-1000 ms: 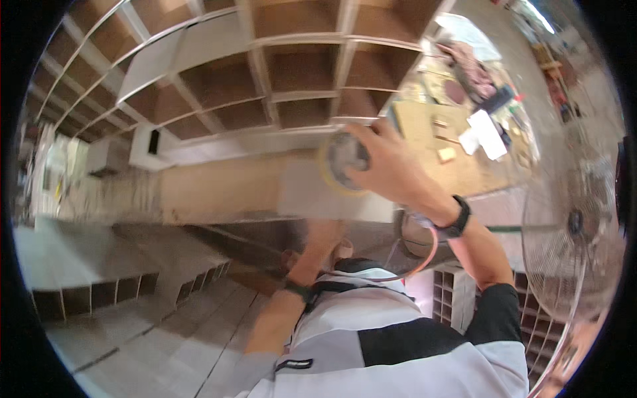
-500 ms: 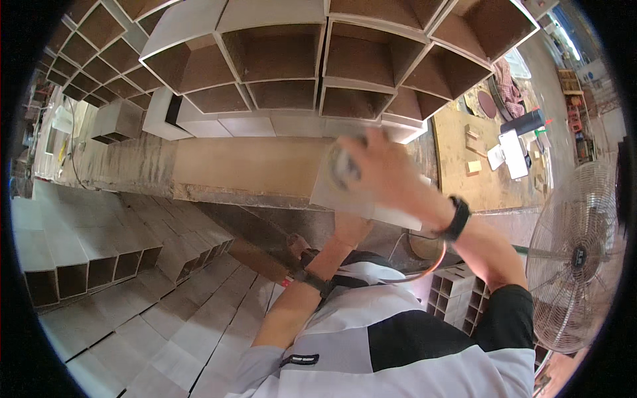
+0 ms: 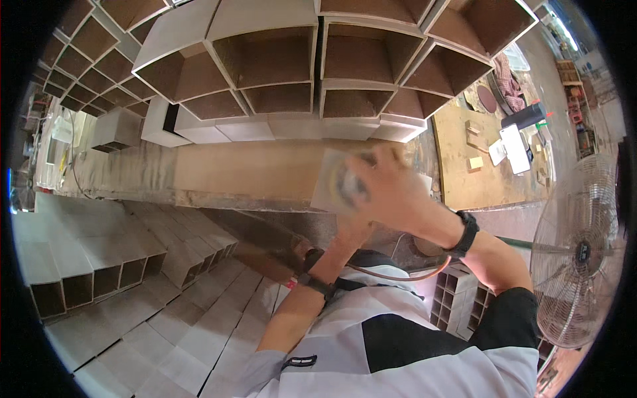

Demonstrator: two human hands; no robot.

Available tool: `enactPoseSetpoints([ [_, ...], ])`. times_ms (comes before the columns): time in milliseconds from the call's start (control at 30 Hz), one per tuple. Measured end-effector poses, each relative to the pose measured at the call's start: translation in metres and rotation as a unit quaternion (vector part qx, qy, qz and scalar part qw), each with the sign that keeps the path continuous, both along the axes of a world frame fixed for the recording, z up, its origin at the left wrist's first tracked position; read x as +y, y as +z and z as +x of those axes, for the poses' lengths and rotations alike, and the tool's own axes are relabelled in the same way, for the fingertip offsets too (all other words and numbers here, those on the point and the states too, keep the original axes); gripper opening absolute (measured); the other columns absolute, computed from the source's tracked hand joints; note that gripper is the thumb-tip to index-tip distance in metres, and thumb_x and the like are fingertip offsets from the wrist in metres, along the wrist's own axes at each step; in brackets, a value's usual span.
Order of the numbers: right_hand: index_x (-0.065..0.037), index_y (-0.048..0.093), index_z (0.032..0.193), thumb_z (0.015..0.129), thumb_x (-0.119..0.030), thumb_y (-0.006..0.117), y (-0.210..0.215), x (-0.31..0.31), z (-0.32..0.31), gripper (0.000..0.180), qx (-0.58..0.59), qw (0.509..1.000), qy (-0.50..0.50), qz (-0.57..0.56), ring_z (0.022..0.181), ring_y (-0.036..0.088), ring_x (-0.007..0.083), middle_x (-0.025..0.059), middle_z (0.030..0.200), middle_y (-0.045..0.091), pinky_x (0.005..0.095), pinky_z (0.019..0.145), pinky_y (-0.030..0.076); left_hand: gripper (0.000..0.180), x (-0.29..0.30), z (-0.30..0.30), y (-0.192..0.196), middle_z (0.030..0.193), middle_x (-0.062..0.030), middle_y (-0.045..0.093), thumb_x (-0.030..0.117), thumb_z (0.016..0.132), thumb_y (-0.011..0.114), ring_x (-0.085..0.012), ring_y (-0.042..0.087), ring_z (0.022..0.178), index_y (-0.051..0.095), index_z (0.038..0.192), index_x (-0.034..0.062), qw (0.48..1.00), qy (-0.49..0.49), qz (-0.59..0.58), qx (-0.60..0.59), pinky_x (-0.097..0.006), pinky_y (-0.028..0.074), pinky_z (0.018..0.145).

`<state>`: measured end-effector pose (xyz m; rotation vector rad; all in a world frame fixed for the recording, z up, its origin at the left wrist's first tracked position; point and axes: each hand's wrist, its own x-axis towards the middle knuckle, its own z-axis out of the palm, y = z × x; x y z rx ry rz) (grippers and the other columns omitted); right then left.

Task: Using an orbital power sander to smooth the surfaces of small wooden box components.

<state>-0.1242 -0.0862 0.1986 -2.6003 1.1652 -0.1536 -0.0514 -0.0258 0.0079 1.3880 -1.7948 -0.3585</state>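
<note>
A pale box [image 3: 326, 179] lies on the workbench in front of me, partly covered by my hands. My right hand [image 3: 391, 182] is closed over a round tool that looks like a power sander [image 3: 350, 186], pressed on the box's upper face; hand and tool are smeared by motion. Just below it, my left hand [image 3: 355, 229] grips the box's near edge, with its fingertips hidden. An orange-brown hose [image 3: 424, 273] runs below my right forearm.
Stacked pale open boxes [image 3: 265, 60] rise behind the workbench [image 3: 239, 166]. More boxes [image 3: 113, 272] fill the lower left. On the right, a plywood table [image 3: 458, 166] carries wood blocks, a phone [image 3: 514, 149] and a dark cylinder [image 3: 524, 115]. A fan [image 3: 577, 252] stands at far right.
My right hand and the sander have shifted slightly down and right over the box, closer to my left hand. The hose has swung lower. The left hand stays at the near edge.
</note>
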Motion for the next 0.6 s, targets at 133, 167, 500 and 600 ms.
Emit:
enactPoseSetpoints([
  [133,-0.013,0.051,0.125,0.073,-0.018,0.068,0.009,0.017,-0.027,0.055,0.018,0.997,-0.058,0.056,0.098,0.056,0.0419,0.0226,0.106,0.048,0.0489,0.077,0.052,0.053,-0.003,0.001,0.016,0.126,-0.0226,0.053,0.020,0.079,0.064,-0.0409,0.050,0.116,0.052,0.127,0.0017,0.948,-0.064,0.059,0.308,-0.051,0.039,0.098],
  [167,-0.012,0.052,0.124,0.073,-0.019,0.068,0.010,0.024,-0.034,0.054,-0.001,0.999,-0.016,0.051,0.100,0.055,0.0425,0.0235,0.105,0.049,0.0497,0.079,0.051,0.055,-0.001,0.001,0.017,0.128,-0.0221,0.052,0.021,0.079,0.065,-0.0401,0.049,0.118,0.051,0.129,0.0018,0.752,-0.143,0.155,0.624,-0.050,0.038,0.101],
  [500,-0.011,0.052,0.120,0.075,-0.023,0.072,0.004,0.017,-0.073,0.051,0.024,0.997,-0.060,0.042,0.089,0.055,0.0383,0.0224,0.097,0.050,0.0449,0.072,0.051,0.047,0.004,0.001,-0.012,0.115,-0.0188,0.059,0.021,0.076,0.070,-0.0385,0.055,0.105,0.059,0.117,0.0035,0.986,-0.015,0.057,0.153,-0.048,0.042,0.091],
  [600,-0.016,0.052,0.119,0.076,-0.024,0.071,0.005,-0.005,-0.092,0.049,-0.014,0.975,-0.219,0.034,0.093,0.054,0.0389,0.0226,0.103,0.048,0.0453,0.070,0.051,0.043,0.002,0.000,-0.010,0.113,-0.0188,0.059,0.020,0.077,0.069,-0.0382,0.055,0.104,0.060,0.115,0.0032,0.999,0.001,0.017,-0.052,-0.047,0.042,0.091],
])
